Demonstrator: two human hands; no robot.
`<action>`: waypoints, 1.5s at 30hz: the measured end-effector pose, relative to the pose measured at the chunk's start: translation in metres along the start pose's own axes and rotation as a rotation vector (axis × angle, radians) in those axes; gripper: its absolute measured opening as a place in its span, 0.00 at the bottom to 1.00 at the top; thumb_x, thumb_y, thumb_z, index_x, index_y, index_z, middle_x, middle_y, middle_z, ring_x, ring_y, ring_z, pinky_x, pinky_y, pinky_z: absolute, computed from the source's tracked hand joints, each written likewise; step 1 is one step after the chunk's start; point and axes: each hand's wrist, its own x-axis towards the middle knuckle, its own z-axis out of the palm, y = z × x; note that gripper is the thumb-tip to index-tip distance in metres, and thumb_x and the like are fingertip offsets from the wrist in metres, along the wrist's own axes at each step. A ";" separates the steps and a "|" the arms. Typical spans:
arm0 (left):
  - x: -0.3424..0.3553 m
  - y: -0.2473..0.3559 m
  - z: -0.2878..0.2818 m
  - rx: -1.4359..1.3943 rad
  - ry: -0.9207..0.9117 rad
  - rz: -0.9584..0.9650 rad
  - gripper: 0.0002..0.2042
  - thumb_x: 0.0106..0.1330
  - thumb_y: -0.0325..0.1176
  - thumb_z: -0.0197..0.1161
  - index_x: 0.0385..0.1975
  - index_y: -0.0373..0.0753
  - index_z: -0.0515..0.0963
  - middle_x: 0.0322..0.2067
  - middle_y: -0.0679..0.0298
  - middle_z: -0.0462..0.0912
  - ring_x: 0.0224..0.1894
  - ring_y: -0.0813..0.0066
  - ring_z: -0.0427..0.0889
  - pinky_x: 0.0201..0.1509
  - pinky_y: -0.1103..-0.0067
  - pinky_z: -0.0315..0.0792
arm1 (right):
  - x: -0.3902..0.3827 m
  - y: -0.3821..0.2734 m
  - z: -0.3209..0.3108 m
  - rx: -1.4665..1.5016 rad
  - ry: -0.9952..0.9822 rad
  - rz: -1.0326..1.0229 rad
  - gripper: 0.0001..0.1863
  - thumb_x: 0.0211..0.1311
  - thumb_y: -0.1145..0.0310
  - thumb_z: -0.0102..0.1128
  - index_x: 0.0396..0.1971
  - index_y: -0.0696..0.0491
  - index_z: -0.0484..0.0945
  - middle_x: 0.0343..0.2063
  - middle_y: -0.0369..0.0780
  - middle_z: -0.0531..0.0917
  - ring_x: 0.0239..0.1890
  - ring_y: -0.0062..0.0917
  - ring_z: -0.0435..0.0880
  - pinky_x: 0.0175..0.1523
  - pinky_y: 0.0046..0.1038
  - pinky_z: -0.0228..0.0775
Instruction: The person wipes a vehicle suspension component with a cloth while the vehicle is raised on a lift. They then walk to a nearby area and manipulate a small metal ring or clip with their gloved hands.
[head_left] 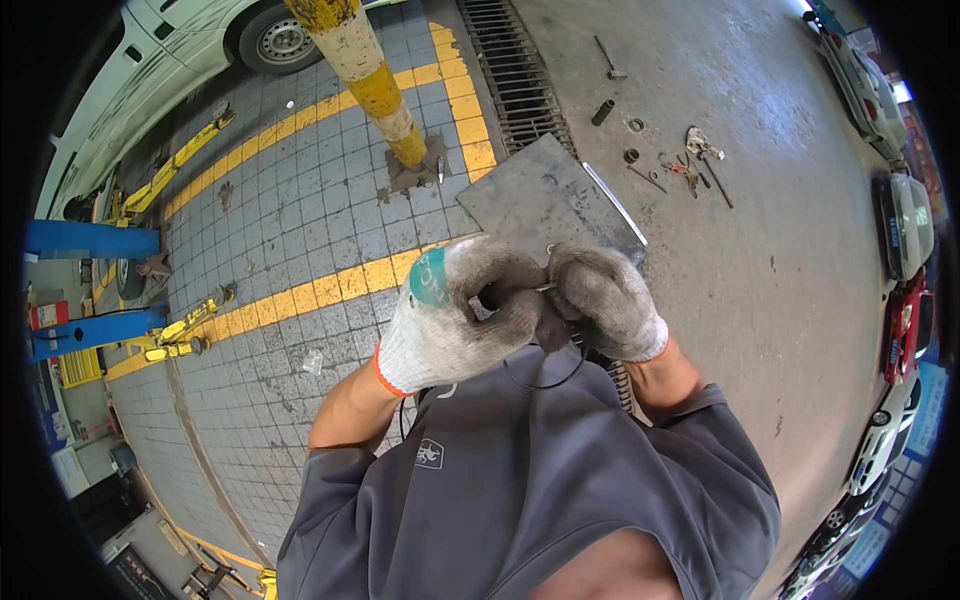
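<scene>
My left hand (462, 312) and my right hand (607, 302) meet in front of my chest. Both wear white knitted work gloves with orange cuffs, their palms and fingers stained grey. The left fingers are closed in a pinch, with the thumb curled round. Fingers of the right are pressed together against the left fingertips. Between them shows a sliver of a small, thin, pale thing (545, 288); the gloves hide most of it. Beyond the hands a flat dark metal plate (550, 190) lies on the floor, with a small ring (550, 247) at its near side.
On the right floor lie a hammer-like tool (608, 58), a black cylinder (603, 112), a ring (636, 125), a rag (703, 143) and several hand tools. A drain grate (510, 70), a yellow-white post (375, 90) and blue lift arms (95, 238) stand around; a van (170, 60) is far left.
</scene>
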 end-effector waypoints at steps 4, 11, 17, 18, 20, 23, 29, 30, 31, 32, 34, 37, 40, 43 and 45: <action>0.005 0.006 0.002 0.091 0.032 0.081 0.11 0.53 0.27 0.73 0.36 0.37 0.84 0.27 0.58 0.80 0.29 0.59 0.81 0.32 0.69 0.74 | -0.001 -0.011 -0.001 -0.299 0.093 0.040 0.14 0.77 0.63 0.56 0.35 0.59 0.78 0.26 0.39 0.84 0.27 0.20 0.83 0.33 0.25 0.76; 0.008 0.008 -0.001 0.207 0.037 0.234 0.11 0.48 0.19 0.68 0.31 0.35 0.79 0.28 0.58 0.79 0.30 0.60 0.79 0.37 0.67 0.73 | 0.001 -0.018 0.000 -0.394 0.026 0.049 0.10 0.76 0.68 0.56 0.36 0.59 0.79 0.26 0.37 0.85 0.27 0.19 0.84 0.33 0.25 0.76; 0.008 0.008 -0.003 0.260 0.034 0.246 0.08 0.46 0.25 0.68 0.28 0.40 0.81 0.30 0.56 0.81 0.35 0.51 0.81 0.39 0.63 0.74 | 0.007 -0.023 0.004 -0.736 -0.057 -0.233 0.10 0.75 0.69 0.56 0.36 0.60 0.80 0.25 0.39 0.86 0.27 0.20 0.85 0.33 0.25 0.76; 0.008 0.007 -0.002 0.246 0.060 0.276 0.08 0.46 0.25 0.68 0.28 0.40 0.81 0.30 0.57 0.81 0.34 0.51 0.81 0.38 0.63 0.74 | 0.006 -0.022 0.004 -0.636 -0.033 -0.145 0.10 0.75 0.69 0.56 0.36 0.60 0.80 0.25 0.39 0.86 0.27 0.21 0.85 0.33 0.25 0.77; 0.008 0.005 0.002 0.220 0.114 0.335 0.09 0.45 0.24 0.67 0.28 0.39 0.81 0.29 0.57 0.81 0.33 0.52 0.81 0.38 0.63 0.74 | 0.003 -0.018 0.007 -0.436 0.014 0.029 0.11 0.75 0.69 0.56 0.36 0.60 0.80 0.25 0.39 0.86 0.27 0.22 0.86 0.32 0.25 0.77; 0.010 0.004 0.003 0.239 0.104 0.382 0.09 0.44 0.24 0.68 0.28 0.39 0.81 0.28 0.59 0.81 0.32 0.53 0.81 0.37 0.63 0.75 | -0.003 -0.019 0.013 -0.261 0.075 0.075 0.11 0.76 0.68 0.56 0.35 0.60 0.80 0.24 0.39 0.85 0.25 0.23 0.86 0.31 0.26 0.78; 0.014 0.004 0.000 0.338 0.148 0.488 0.10 0.42 0.24 0.68 0.27 0.40 0.82 0.27 0.60 0.81 0.30 0.54 0.81 0.35 0.64 0.75 | -0.005 -0.015 0.011 -0.017 0.065 0.072 0.15 0.76 0.65 0.55 0.30 0.59 0.78 0.21 0.41 0.82 0.22 0.25 0.85 0.27 0.26 0.77; 0.013 0.006 0.000 0.340 0.131 0.477 0.10 0.42 0.22 0.67 0.27 0.39 0.81 0.26 0.60 0.81 0.30 0.55 0.81 0.35 0.64 0.75 | -0.005 -0.013 0.010 -0.003 0.047 0.048 0.16 0.76 0.64 0.56 0.28 0.58 0.77 0.21 0.41 0.82 0.21 0.26 0.85 0.26 0.26 0.76; 0.013 0.009 -0.001 0.343 0.113 0.467 0.10 0.42 0.20 0.65 0.27 0.38 0.80 0.26 0.59 0.80 0.30 0.55 0.81 0.36 0.64 0.75 | -0.004 -0.011 0.007 0.010 0.029 0.025 0.17 0.76 0.63 0.56 0.27 0.58 0.75 0.21 0.41 0.82 0.20 0.26 0.84 0.25 0.25 0.74; 0.013 0.011 -0.002 0.345 0.095 0.456 0.10 0.42 0.18 0.63 0.26 0.37 0.79 0.26 0.59 0.80 0.29 0.55 0.81 0.36 0.63 0.75 | -0.004 -0.009 0.005 0.023 0.011 0.001 0.18 0.76 0.62 0.56 0.25 0.57 0.74 0.20 0.41 0.82 0.19 0.26 0.83 0.24 0.25 0.73; 0.012 0.008 -0.002 0.332 0.109 0.461 0.10 0.42 0.18 0.63 0.26 0.37 0.79 0.26 0.59 0.80 0.29 0.55 0.81 0.36 0.64 0.75 | -0.004 -0.003 0.005 0.045 0.026 -0.006 0.20 0.75 0.59 0.56 0.23 0.55 0.72 0.19 0.42 0.81 0.18 0.26 0.82 0.22 0.25 0.71; 0.011 0.008 -0.004 0.336 0.110 0.440 0.10 0.42 0.18 0.63 0.26 0.37 0.79 0.26 0.60 0.80 0.29 0.55 0.80 0.36 0.64 0.74 | -0.004 -0.001 0.003 0.051 0.023 -0.018 0.22 0.75 0.57 0.56 0.22 0.54 0.70 0.18 0.42 0.79 0.17 0.27 0.80 0.21 0.26 0.69; 0.009 0.006 -0.008 0.364 0.102 0.404 0.09 0.43 0.19 0.64 0.26 0.38 0.79 0.26 0.59 0.80 0.30 0.55 0.81 0.36 0.65 0.74 | -0.005 0.000 0.002 0.094 0.049 -0.014 0.22 0.75 0.56 0.56 0.21 0.53 0.68 0.16 0.43 0.77 0.15 0.28 0.77 0.21 0.28 0.67; 0.006 0.001 -0.011 0.345 0.103 0.366 0.08 0.48 0.19 0.65 0.28 0.36 0.80 0.27 0.59 0.81 0.32 0.58 0.82 0.37 0.67 0.75 | -0.005 0.004 -0.001 0.166 0.083 -0.068 0.23 0.75 0.55 0.56 0.22 0.53 0.68 0.16 0.43 0.75 0.15 0.28 0.74 0.21 0.28 0.65; 0.004 0.000 -0.009 0.222 0.102 0.258 0.07 0.53 0.18 0.65 0.31 0.35 0.80 0.28 0.59 0.82 0.34 0.62 0.83 0.39 0.70 0.76 | -0.004 0.004 -0.004 0.174 0.113 -0.112 0.23 0.76 0.54 0.56 0.22 0.53 0.67 0.15 0.43 0.75 0.16 0.28 0.74 0.22 0.28 0.64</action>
